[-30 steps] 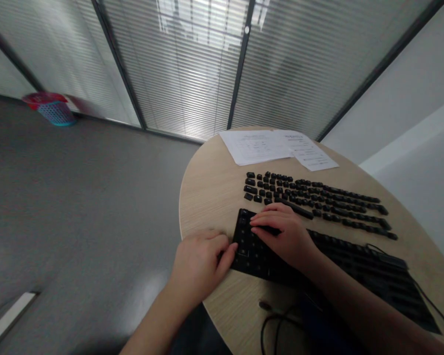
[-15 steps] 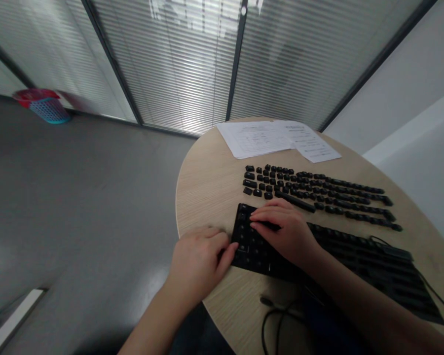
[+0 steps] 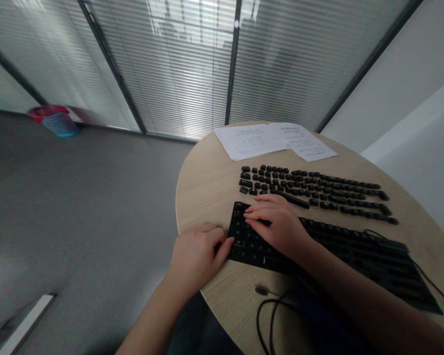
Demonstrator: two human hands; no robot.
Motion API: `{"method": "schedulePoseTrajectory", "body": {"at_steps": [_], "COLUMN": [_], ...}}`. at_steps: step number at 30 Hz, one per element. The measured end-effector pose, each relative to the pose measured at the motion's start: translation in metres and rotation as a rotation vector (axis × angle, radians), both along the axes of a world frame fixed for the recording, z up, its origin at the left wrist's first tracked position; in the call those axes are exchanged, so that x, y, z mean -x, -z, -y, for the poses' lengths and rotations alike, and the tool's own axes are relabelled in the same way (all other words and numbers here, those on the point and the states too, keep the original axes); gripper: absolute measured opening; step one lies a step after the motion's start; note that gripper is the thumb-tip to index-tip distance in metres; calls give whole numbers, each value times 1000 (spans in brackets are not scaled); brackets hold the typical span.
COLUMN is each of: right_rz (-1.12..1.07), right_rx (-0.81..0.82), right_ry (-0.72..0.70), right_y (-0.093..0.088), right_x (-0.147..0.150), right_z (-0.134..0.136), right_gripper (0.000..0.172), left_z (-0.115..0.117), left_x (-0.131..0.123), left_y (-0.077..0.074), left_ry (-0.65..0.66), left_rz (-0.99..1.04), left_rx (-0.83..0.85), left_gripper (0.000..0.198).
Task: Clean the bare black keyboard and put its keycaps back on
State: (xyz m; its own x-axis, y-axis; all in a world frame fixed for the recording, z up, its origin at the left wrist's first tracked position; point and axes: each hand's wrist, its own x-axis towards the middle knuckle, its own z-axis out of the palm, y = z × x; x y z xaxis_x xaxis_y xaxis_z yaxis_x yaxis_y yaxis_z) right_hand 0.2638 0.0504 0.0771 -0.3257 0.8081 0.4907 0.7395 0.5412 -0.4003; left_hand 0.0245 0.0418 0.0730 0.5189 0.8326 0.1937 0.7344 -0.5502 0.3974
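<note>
A black keyboard (image 3: 370, 268) lies across the table; at its left end the keycaps are off and small switch stems show. My left hand (image 3: 200, 251) is at the keyboard's left edge, fingers curled at the side and thumb on the near part of the edge. Over the top left rows, my right hand (image 3: 276, 224) has its thumb and fingers brought together, touching or just above the keys. Whatever is between those fingertips is too small to make out. Loose black keycaps (image 3: 246, 183) lie in several rows beyond the keyboard, a long space bar (image 3: 292, 199) among them.
Printed sheets (image 3: 255, 140) lie at the far side of the round wooden table (image 3: 196, 187). A black cable (image 3: 261, 315) loops near the front edge, with a plug end (image 3: 261, 290). A red and blue basket (image 3: 61, 123) stands on the floor by the glass partition.
The view has shifted slightly, so everything sits a little differently in the picture. Both hands keep nearly the same places on the keyboard; my right fingers have barely moved.
</note>
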Motion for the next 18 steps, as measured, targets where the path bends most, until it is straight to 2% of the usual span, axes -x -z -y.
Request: {"method": "schedulePoseTrajectory", "body": {"at_steps": [12, 18], "right_rz": [33, 53], "right_rx": [6, -10], "right_ry": [18, -20], "right_y": [-2, -5], "right_x": [3, 4], "right_z": [-2, -2], "right_gripper": [11, 11], "left_z": [0, 0], "left_x": [-1, -1], "left_y": [-3, 0], "left_ry": [-40, -50], "left_rz": [-24, -26], "left_rx": [-3, -13], "left_gripper": [37, 36]}}
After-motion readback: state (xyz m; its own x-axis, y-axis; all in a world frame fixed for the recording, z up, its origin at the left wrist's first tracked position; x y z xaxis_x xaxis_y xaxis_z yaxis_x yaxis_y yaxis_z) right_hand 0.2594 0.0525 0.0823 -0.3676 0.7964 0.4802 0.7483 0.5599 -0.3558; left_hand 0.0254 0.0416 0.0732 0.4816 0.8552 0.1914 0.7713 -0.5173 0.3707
